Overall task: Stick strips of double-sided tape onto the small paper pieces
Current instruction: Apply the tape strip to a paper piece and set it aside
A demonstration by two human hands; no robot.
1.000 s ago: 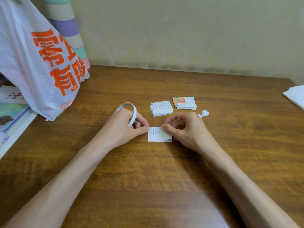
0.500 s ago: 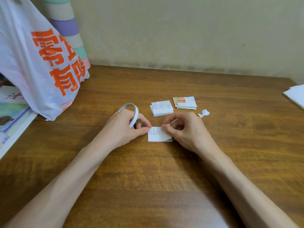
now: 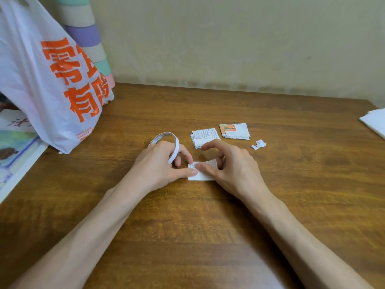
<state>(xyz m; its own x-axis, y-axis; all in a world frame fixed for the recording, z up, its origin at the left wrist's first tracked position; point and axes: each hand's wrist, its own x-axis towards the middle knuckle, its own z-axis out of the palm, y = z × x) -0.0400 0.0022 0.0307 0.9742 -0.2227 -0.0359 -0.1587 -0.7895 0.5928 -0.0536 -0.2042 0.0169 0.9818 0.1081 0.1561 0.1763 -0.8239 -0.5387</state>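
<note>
On the wooden table (image 3: pixel 208 230), the small paper piece (image 3: pixel 205 177) lies flat, printed side up, and both hands meet on it. The left hand (image 3: pixel 158 165) comes in from the piece's left. Its fingers are curled through the roll of double-sided tape (image 3: pixel 177 147) and grasp it, while its thumb presses down on the piece's left edge. The roll stands on edge just left of the piece. The right hand (image 3: pixel 233 167) covers the piece's right half, with its thumb laid on the paper beside the left thumb and its forefinger arched above. Its other fingers are bent over the far edge, and I cannot tell whether they pinch anything.

Just beyond the piece sits a stack of printed pieces (image 3: pixel 205 136). Farther right of that is a second stack (image 3: pixel 236 132) with orange print, and small white scraps (image 3: pixel 258 144) lie near it. Well to the piece's left stands a white plastic bag (image 3: pixel 48 84) with orange lettering. White sheets (image 3: pixel 375 122) lie well to its right.
</note>
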